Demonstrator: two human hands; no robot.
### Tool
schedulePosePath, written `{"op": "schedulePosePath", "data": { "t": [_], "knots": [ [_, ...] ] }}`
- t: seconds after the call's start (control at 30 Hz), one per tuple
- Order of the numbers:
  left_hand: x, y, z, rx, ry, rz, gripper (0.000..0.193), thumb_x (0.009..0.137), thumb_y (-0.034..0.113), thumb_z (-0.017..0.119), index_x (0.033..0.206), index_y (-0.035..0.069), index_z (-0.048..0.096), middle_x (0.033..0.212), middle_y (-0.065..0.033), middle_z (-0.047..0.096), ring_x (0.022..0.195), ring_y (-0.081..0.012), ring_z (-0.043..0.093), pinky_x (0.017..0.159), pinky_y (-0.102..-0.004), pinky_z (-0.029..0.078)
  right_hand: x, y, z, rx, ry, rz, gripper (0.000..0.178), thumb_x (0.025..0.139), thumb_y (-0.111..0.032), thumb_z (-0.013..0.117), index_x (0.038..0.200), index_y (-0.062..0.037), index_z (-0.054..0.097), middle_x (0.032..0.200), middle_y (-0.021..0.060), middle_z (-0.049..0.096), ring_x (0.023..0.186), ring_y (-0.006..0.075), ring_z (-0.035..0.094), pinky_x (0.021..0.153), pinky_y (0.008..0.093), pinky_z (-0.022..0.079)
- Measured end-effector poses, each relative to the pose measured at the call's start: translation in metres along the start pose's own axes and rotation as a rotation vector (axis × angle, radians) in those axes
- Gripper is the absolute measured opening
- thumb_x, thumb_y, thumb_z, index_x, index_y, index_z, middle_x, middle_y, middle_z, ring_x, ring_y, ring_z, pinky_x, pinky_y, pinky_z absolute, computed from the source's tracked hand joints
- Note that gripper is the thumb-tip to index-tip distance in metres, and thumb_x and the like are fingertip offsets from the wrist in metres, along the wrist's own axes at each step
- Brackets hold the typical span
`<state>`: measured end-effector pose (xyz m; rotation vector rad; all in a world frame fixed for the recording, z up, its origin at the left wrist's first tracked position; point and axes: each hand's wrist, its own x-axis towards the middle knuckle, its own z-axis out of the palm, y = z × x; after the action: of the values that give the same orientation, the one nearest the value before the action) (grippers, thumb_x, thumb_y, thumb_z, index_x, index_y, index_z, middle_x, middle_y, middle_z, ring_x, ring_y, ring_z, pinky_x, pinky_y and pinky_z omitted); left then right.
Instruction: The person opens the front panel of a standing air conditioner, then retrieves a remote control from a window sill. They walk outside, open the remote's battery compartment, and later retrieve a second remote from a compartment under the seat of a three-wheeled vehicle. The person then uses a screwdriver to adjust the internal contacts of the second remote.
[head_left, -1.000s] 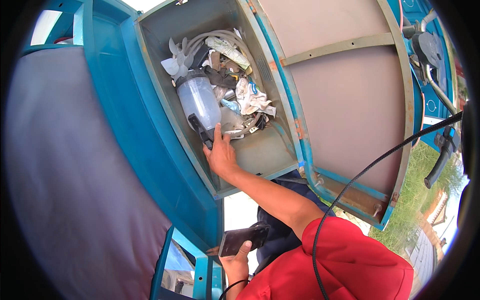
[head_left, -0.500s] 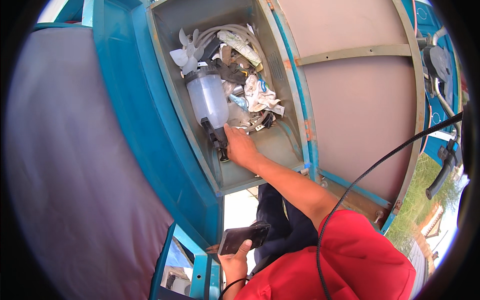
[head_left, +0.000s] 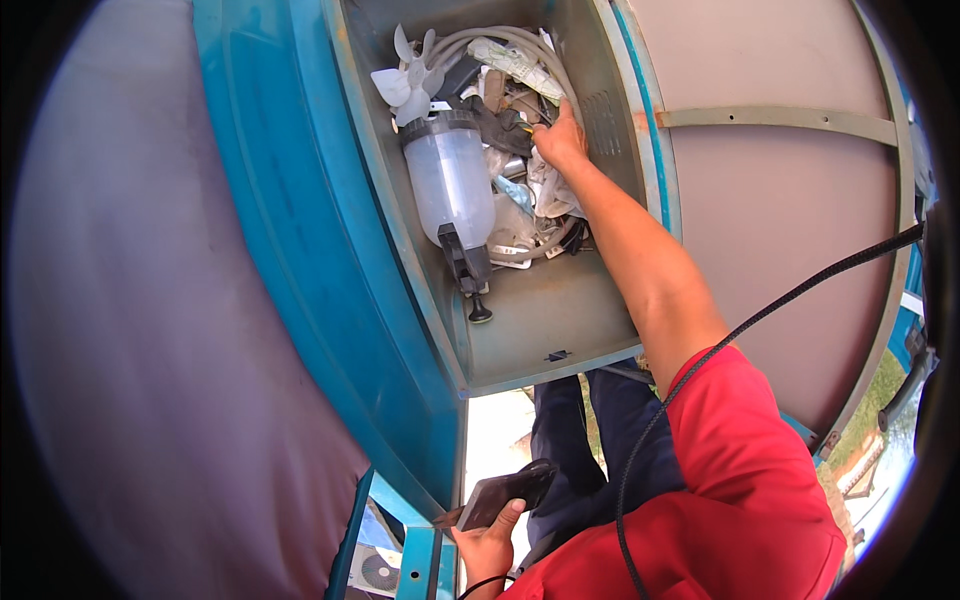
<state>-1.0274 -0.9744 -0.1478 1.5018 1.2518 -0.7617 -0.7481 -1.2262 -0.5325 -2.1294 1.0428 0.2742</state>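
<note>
My left hand (head_left: pixel 487 545) holds a dark phone-like device (head_left: pixel 495 498) low in the view, thumb across its face. Stretched into the metal compartment, my right hand (head_left: pixel 562 140) has its fingers curled in the clutter, between the folded green-and-white packet (head_left: pixel 515 66) and a dark cloth (head_left: pixel 497 128). What they grip, if anything, is hidden. A clear plastic spray bottle (head_left: pixel 450 185) with a black collar and black handle lies along the compartment's left side. Above it is a white fan blade (head_left: pixel 408 80). A crumpled white cloth (head_left: pixel 545 190) lies below my right hand.
The compartment (head_left: pixel 540 320) has a grey metal floor and teal outer edges. A grey hose (head_left: pixel 555 62) curls around the clutter. To the right stands an opened pinkish panel (head_left: pixel 770 190); a grey padded surface (head_left: pixel 150 300) fills the left. A black cord (head_left: pixel 760 318) hangs across my right arm.
My right hand has moved from beside the spray bottle's handle up and right into the clutter. My left hand keeps the dark device. The view has shifted, so the compartment sits further right.
</note>
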Motion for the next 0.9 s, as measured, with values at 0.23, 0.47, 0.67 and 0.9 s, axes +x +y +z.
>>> {"op": "schedulePosePath", "data": {
  "t": [0.23, 0.47, 0.67, 0.9],
  "knots": [
    [-0.002, -0.007, -0.005, -0.016, 0.012, 0.041, 0.039, 0.081, 0.004, 0.087, 0.114, -0.007, 0.07, 0.105, -0.0143, 0.075, 0.097, -0.023, 0.071, 0.093, -0.0341, 0.054, -0.055, 0.031, 0.014, -0.202, -0.266, -0.433, 0.063, 0.09, -0.009, 0.062, 0.152, -0.0075, 0.045, 0.144, 0.0228, 0.052, 0.131, 0.0397, 0.053, 0.109, 0.0459, 0.045],
    [-0.008, -0.014, -0.014, 0.005, 0.03, 0.031, 0.036, 0.08, 0.004, 0.088, 0.11, -0.007, 0.072, 0.101, -0.0136, 0.076, 0.093, -0.0211, 0.071, 0.09, -0.0331, 0.055, -0.068, 0.033, 0.02, -0.261, -0.055, -0.228, 0.056, 0.089, -0.011, 0.065, 0.143, -0.0052, 0.051, 0.138, 0.0204, 0.053, 0.12, 0.0405, 0.055, 0.101, 0.0492, 0.049],
    [-0.016, -0.02, -0.021, 0.15, 0.023, 0.048, 0.039, 0.079, 0.01, 0.086, 0.114, -0.003, 0.074, 0.098, -0.011, 0.075, 0.087, -0.0189, 0.069, 0.081, -0.0342, 0.056, -0.006, -0.03, 0.014, -0.22, 0.202, -0.5, 0.052, 0.092, -0.013, 0.067, 0.141, -0.0036, 0.051, 0.141, 0.0223, 0.052, 0.124, 0.0428, 0.054, 0.102, 0.0513, 0.049],
    [-0.027, -0.027, -0.026, 0.146, 0.102, -0.088, 0.044, 0.079, 0.004, 0.086, 0.118, -0.008, 0.071, 0.108, -0.013, 0.074, 0.099, -0.0206, 0.068, 0.089, -0.0345, 0.055, 0.027, -0.043, -0.002, -0.398, -0.065, -0.408, 0.034, 0.086, -0.02, 0.07, 0.116, -0.0056, 0.066, 0.123, 0.0196, 0.064, 0.109, 0.0397, 0.067, 0.091, 0.05, 0.056]
  ]
}}
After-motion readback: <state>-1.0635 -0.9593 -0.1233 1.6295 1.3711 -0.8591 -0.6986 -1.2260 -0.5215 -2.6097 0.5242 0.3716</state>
